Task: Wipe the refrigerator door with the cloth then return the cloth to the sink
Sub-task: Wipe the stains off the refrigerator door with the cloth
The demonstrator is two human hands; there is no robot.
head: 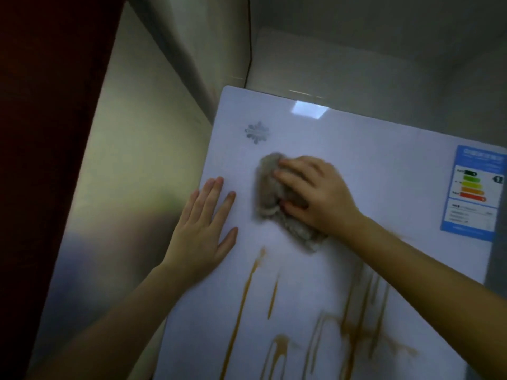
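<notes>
Fingers [291, 178] of right hand [315, 193] gripping cloth [270, 196], left hand [203, 229] flat at refrigerator door [370, 165] edge

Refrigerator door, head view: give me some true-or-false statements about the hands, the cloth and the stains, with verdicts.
1. The right hand grips the bunched cloth against the refrigerator door. True.
2. The left hand holds a second cloth. False: it rests flat on the door, fingers straight, holding nothing.
3. Brown drip stains run down the door below the cloth. True.
4. The energy label is under the left hand. False: it sits near the door's right edge, clear of both hands.
</notes>
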